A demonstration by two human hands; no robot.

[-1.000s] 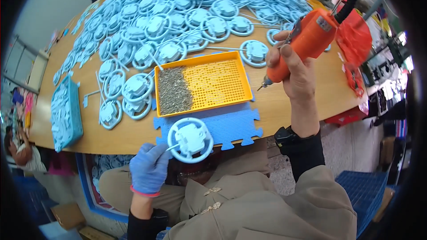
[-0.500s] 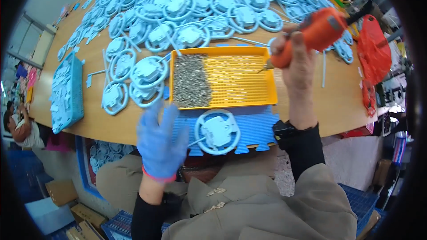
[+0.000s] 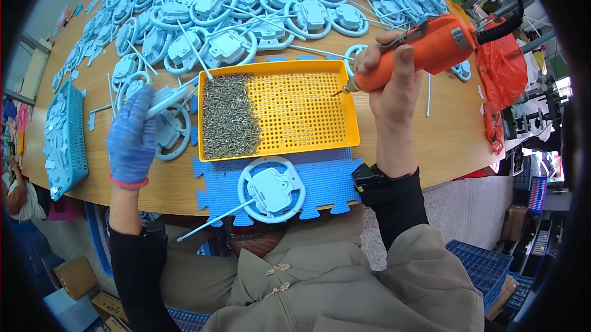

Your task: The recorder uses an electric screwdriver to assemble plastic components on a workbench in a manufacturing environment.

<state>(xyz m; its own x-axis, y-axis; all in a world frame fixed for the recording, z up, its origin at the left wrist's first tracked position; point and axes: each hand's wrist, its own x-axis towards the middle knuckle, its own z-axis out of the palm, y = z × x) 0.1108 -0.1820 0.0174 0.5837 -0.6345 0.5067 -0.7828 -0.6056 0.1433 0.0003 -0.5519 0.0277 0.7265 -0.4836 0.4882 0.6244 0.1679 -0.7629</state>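
My left hand point(image 3: 131, 142), in a blue glove with a red cuff, grips the edge of a light-blue round plastic part point(image 3: 166, 97) left of the yellow tray. The part is tilted, lifted against others of its kind. My bare right hand point(image 3: 397, 89) is wrapped round an orange electric screwdriver point(image 3: 431, 52), its tip pointing left over the right side of the yellow perforated tray point(image 3: 277, 153). Small metal screws point(image 3: 229, 116) fill the tray's left part. Before me, another light-blue round part point(image 3: 271, 190) with a thin rod lies flat on the blue foam mat point(image 3: 329, 175).
A large pile of light-blue parts point(image 3: 212, 2) covers the far side of the wooden table point(image 3: 440, 153). At the left edge stands a teal basket point(image 3: 79, 141) of small pieces. A red plastic bag point(image 3: 502, 67) hangs at the right, near the screwdriver's black coiled cable point(image 3: 514, 18).
My left hand has moved left and up, from beside the mat to a round part, which it now grips. My right hand still holds the screwdriver near the tray's right side.
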